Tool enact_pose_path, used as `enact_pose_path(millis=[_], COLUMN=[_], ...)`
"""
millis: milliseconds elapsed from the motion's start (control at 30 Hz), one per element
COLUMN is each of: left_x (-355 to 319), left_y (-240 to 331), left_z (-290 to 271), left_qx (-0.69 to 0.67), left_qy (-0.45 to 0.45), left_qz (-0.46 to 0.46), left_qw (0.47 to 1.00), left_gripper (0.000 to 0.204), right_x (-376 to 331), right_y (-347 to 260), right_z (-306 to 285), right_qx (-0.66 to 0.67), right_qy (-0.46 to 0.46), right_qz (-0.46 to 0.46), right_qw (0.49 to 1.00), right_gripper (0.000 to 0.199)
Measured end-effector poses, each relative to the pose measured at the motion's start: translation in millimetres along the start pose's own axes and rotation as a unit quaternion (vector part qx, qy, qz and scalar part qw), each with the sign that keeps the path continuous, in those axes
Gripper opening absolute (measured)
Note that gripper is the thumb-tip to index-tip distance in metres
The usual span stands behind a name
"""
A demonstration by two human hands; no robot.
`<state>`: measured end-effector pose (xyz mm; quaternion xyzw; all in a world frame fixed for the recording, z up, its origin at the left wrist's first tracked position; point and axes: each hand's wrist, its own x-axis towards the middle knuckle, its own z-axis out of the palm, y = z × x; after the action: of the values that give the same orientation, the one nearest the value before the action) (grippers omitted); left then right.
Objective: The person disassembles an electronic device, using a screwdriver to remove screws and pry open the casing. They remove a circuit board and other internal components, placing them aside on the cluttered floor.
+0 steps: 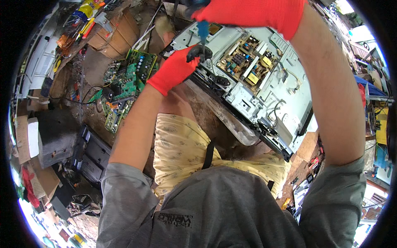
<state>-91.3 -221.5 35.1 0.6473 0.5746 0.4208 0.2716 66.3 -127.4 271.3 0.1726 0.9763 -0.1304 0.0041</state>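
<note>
My right hand [256,12], in a red glove, is at the top edge, closed on an upright screwdriver [203,31] with a blue handle. The top of the tool is cut off or hidden by the glove. Below it, my left hand [178,68], in a red glove with black fingertips, is closed around the lower shaft; the tip is hidden. Both hands work at the left edge of an opened flat-screen television [285,97], lying tilted before me with its pale metal back up. A tan power supply board [248,60] with yellow transformers sits on that metal.
Green circuit boards [128,78] lie piled on the ground to the left. Beyond them stands a cardboard box [115,35]. A dark grey casing [58,132] and a black plastic frame [93,157] sit nearer on the left. Small scrap parts [310,177] are scattered at the right.
</note>
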Motion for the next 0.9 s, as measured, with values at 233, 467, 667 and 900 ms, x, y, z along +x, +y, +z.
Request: enact_pose_path(millis=[233,467,667,900], left_x=[7,8,12,11], left_y=[1,12,-21,-24], left_z=[5,2,7,2], left_qx=[0.052,0.017,-0.13,-0.309], left_qy=[0.005,-0.052,0.007,0.028], left_qz=[-0.005,-0.069,0.021,-0.046], left_qw=[0.999,0.996,0.991,0.949], left_gripper=[0.028,0.03,0.032,0.033], right_x=[25,45,53,60], right_y=[32,25,-6,13], right_z=[-39,-36,-27,-26], right_qx=[0.051,0.037,0.028,0.145], right_qy=[-0.302,-0.362,-0.338,-0.353], right_qz=[0.062,0.143,0.304,0.226], right_qw=[0.95,0.92,0.89,0.896], right_gripper=[0.032,0.032,0.034,0.034])
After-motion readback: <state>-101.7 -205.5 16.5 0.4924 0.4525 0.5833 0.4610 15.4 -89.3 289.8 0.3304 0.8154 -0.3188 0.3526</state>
